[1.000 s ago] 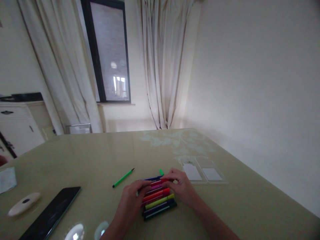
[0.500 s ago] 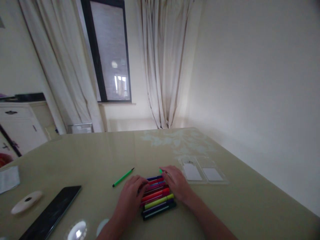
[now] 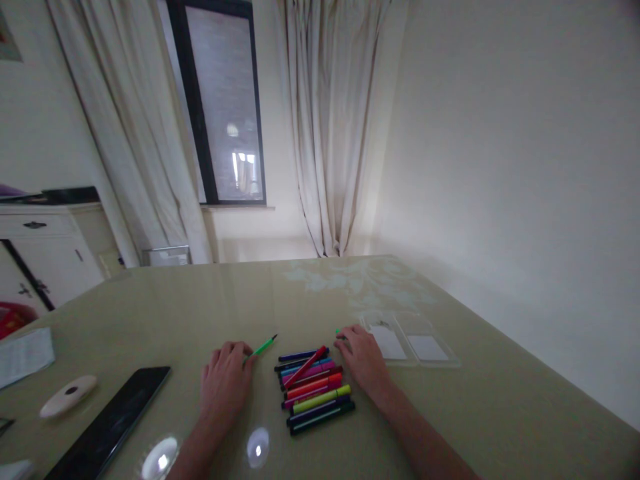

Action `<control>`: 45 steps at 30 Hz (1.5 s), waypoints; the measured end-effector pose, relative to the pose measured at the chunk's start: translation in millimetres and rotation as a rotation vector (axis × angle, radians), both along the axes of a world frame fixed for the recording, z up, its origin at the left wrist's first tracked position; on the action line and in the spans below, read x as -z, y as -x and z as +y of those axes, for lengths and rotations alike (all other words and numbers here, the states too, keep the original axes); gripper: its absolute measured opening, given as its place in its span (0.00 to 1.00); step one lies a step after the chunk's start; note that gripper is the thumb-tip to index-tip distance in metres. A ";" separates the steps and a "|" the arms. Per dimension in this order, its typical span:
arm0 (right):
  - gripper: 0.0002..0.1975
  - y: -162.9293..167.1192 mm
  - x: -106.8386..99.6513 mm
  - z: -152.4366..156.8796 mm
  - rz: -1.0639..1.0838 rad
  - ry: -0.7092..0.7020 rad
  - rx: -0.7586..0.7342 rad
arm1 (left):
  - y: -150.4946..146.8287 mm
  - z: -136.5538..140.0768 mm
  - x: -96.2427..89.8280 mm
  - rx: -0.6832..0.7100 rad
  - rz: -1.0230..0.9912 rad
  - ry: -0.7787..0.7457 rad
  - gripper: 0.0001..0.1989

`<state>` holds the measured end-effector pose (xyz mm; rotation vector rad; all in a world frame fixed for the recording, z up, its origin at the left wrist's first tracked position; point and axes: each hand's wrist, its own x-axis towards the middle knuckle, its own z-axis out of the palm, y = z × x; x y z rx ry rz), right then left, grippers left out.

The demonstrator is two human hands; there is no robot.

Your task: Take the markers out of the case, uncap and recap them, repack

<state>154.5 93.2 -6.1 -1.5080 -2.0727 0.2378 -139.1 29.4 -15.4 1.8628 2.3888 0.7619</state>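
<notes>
My left hand (image 3: 227,377) is closed round the rear end of an uncapped green marker (image 3: 265,345), whose dark tip points away to the right. My right hand (image 3: 363,360) is closed on a small green marker cap (image 3: 338,331); only a bit of the cap shows past the fingertips. Between the hands lies a row of several capped markers, among them a yellow-green marker (image 3: 323,399), an orange marker (image 3: 313,387) and a dark green marker (image 3: 323,420). One red marker (image 3: 305,368) rests slantwise across the others at the far end of the row.
A clear plastic case (image 3: 409,362) with white cards lies just beyond my right hand. On the left are a black phone (image 3: 107,423), a whitish oval object (image 3: 69,397) and a folded paper (image 3: 25,357). The table (image 3: 500,413) meets the wall on the right.
My left hand has moved left from the row of markers to the green marker and taken hold of it. My right hand has shifted slightly right, still with the green cap.
</notes>
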 end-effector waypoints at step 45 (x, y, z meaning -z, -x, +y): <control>0.14 -6.6 -20.9 -12.4 0.748 0.057 -0.220 | -59.9 -8.3 -0.2 0.426 -0.269 -0.178 0.25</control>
